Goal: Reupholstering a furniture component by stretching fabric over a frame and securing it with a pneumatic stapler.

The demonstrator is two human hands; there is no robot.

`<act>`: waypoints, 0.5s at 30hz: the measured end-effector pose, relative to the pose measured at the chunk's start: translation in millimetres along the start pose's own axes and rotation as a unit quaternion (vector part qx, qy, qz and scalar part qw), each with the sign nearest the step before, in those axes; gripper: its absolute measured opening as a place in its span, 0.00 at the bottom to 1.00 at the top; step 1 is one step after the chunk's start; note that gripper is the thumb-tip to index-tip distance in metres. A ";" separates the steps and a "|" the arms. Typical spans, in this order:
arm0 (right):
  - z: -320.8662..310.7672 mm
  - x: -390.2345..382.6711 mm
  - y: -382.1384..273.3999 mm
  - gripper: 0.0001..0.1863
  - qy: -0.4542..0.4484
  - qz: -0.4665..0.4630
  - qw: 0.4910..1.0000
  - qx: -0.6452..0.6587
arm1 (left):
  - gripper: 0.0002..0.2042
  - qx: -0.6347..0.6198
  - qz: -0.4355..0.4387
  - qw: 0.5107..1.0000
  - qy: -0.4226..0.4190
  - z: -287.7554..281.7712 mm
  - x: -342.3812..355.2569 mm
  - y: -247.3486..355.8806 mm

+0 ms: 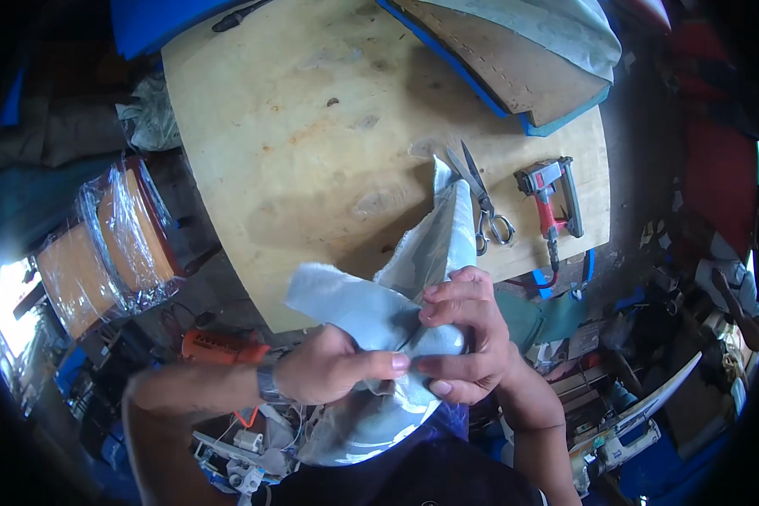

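Note:
A piece of pale grey-blue fabric (346, 297) is bunched up in front of my body, its upper end lying on the wooden table (287, 169). My left hand (333, 367) pinches the fabric with the thumb stretched across it. From the other side my right hand (468, 337) grips the same cloth, fingers curled over it and fingertips close to the left thumb. One strip of the fabric sticks out to the left, and a long folded part reaches toward the scissors (481, 198). The scissors lie partly opened beside the cloth's tip.
A red and grey staple gun (552, 202) with a hose lies at the table's right. Fabric-covered foam panels (506, 59) rest at the far right. Plastic-wrapped tan cushions (114, 244) stand left of the table. An orange object (223, 346) sits below the near left edge.

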State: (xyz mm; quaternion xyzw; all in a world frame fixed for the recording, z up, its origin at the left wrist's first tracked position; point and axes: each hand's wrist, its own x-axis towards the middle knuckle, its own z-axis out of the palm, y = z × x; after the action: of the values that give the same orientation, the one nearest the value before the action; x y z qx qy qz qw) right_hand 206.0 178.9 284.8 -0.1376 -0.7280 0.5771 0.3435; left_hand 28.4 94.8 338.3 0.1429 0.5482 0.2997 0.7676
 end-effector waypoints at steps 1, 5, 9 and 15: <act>-1.6 2.1 1.0 0.08 -0.004 0.001 1.000 -0.002 | 0.10 -0.055 0.070 0.995 0.047 8.0 2.1 -9.9; -5.2 7.2 1.9 0.08 -0.017 -0.002 1.000 -0.020 | 0.09 -0.165 0.157 0.965 0.128 29.0 6.3 -15.0; -6.7 13.7 2.2 0.09 -0.036 -0.004 0.999 -0.033 | 0.08 -0.205 0.175 0.950 0.157 29.9 3.9 -16.8; -11.0 22.2 4.3 0.09 -0.055 0.023 0.998 -0.016 | 0.07 -0.086 0.153 0.977 0.120 16.1 -1.7 -12.5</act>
State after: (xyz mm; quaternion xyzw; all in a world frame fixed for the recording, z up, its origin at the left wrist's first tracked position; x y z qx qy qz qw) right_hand 196.2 201.6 289.4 -0.1284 -0.7515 0.5798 0.2873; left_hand 46.8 85.7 338.5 0.1221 0.5803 0.4747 0.6504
